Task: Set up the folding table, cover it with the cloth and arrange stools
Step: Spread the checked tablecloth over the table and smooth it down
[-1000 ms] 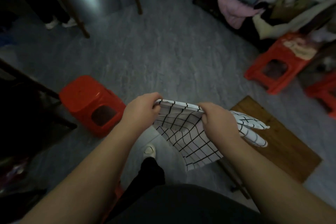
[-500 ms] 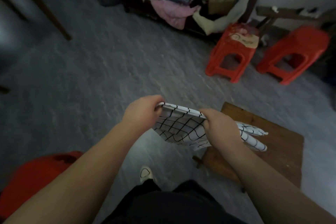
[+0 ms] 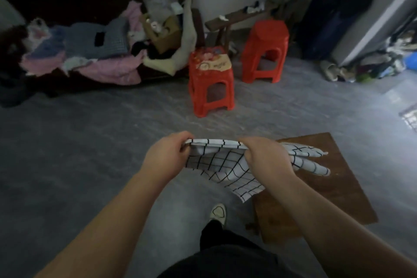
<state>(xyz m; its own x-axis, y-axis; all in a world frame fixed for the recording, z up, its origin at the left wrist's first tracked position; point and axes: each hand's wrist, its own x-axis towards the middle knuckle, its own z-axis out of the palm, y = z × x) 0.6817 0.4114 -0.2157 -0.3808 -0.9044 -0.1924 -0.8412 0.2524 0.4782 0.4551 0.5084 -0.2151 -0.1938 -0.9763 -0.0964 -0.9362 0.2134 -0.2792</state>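
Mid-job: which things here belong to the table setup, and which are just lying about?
Job: checked cloth, gripped by left hand and right hand; wooden table; near red stool; far red stool.
Lying about: clothes pile; cardboard box; shoes; dark bag.

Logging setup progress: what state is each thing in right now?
Black-and-white checked cloth: bunched, held up.
Left hand: grips cloth's top edge.
Right hand: grips cloth's top edge.
Brown wooden folding table: top up, uncovered.
Nearer red plastic stool: upright, clutter on seat.
Farther red plastic stool: upright.
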